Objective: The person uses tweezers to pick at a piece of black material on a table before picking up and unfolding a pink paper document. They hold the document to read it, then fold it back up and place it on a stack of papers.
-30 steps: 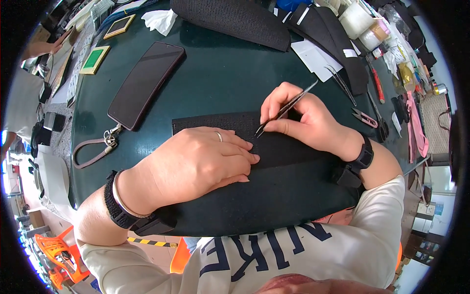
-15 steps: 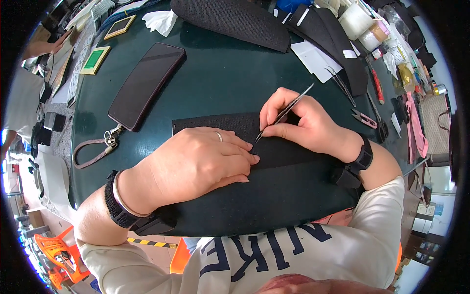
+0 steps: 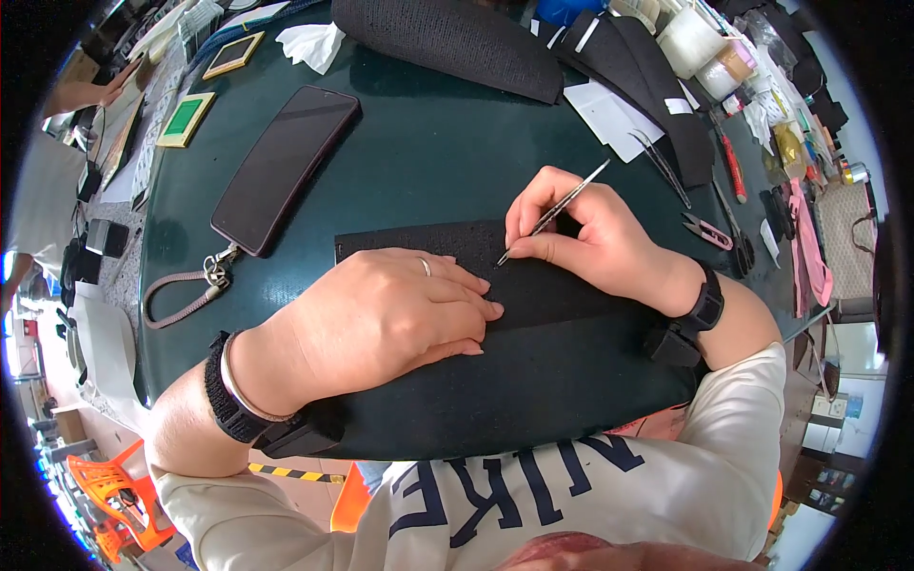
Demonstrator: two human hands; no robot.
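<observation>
Black fabric piece (image 3: 562,293) runs left-right; we see left hand (image 3: 381,309) flat on it, right hand (image 3: 609,236) pinching tweezers (image 3: 574,194), tips just right of left hand.

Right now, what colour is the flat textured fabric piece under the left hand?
The flat textured fabric piece is black; the head view shows it best.

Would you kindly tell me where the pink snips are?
In the head view, the pink snips lie at right, below the loose tweezers and beside the black scissors.
</observation>
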